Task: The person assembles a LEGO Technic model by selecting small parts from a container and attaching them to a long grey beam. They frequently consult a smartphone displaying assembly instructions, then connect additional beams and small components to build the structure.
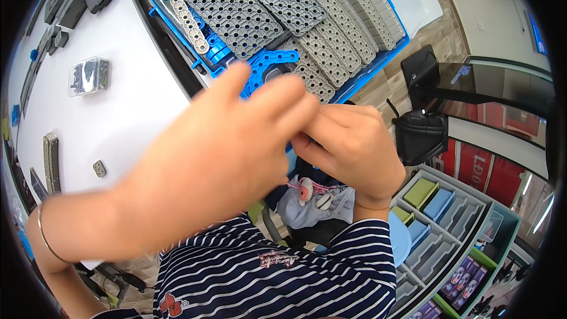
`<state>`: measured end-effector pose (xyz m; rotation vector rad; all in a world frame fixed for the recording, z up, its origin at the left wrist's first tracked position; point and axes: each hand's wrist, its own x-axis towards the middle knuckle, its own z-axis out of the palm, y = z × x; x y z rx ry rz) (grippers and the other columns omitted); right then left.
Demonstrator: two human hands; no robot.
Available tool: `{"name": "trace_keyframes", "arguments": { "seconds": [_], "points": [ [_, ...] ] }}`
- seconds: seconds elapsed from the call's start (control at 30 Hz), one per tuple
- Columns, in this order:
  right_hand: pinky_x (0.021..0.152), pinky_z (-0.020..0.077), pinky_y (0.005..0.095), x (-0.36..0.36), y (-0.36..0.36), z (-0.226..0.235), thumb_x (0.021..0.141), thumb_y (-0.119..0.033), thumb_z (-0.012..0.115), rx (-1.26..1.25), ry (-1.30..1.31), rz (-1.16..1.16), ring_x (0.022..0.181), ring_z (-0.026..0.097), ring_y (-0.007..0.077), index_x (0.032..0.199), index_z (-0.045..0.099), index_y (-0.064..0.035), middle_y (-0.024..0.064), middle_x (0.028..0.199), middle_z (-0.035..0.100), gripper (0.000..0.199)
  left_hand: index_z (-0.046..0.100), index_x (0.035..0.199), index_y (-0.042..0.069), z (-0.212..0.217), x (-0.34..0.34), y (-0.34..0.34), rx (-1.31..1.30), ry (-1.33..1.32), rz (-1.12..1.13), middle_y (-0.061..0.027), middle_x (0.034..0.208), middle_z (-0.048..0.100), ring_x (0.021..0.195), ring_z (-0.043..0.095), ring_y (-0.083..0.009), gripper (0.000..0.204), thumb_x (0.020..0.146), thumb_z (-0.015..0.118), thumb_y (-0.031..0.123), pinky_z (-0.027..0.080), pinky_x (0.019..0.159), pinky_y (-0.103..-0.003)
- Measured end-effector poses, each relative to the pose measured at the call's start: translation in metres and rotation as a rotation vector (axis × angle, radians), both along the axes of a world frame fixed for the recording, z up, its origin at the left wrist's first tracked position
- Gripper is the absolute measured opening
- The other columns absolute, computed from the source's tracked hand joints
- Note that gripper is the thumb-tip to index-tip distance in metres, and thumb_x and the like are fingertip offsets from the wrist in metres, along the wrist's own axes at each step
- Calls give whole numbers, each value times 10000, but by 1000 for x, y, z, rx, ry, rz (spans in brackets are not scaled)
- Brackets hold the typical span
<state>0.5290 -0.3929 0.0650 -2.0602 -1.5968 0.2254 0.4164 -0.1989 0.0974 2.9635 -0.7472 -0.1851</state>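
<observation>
My left hand [242, 118], blurred and with a thin bracelet at the wrist, reaches in from the left. Its curled fingers meet those of my right hand [354, 150] in front of my chest. Both hands are closed, fingertips pressed together, and whatever they pinch is hidden behind the knuckles. A sliver of blue shows just under the fingers; I cannot tell whether it is held. Beyond my hands lies a blue bin [378, 62] of building parts, with dark grey perforated plates [236, 12], light grey perforated strips [331, 53] and a blue angled connector [271, 62] near my left thumb.
On the white table [139, 77] are a clear box of small dark parts [88, 77], a grey beam [52, 162] and a small grey piece [99, 169]. A partitioned grey organizer [437, 242] stands at the right. A black backpack [420, 136] rests beyond my right hand.
</observation>
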Motion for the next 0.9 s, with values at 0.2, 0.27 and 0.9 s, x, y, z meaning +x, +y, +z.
{"name": "trace_keyframes", "arguments": {
  "seconds": [0.2,0.27,0.9],
  "points": [
    [601,548,405,2,0,-2,844,-90,802,2,21,-34,664,679,301,892,688,-42,78,747,659,133,702,1164,-109,-24,-25,-41,-39,-133,311,-185,1485,515,1331,484,-316,612,816,816,382,458,1038,-466],
    [573,541,374,3,1,-2,786,-39,836,8,24,-59,643,678,307,943,753,-26,101,760,694,178,678,1211,-115,-34,-24,-41,-127,-168,381,-191,1490,511,1325,488,-330,619,818,816,343,459,1041,-471],
    [582,408,256,-47,-19,-21,1035,-302,605,724,728,-480,648,470,130,1338,568,83,93,899,528,492,734,849,21,-19,-27,-6,-910,-435,529,-114,1292,672,1203,573,-336,146,828,832,128,477,950,-461]
  ]
}}
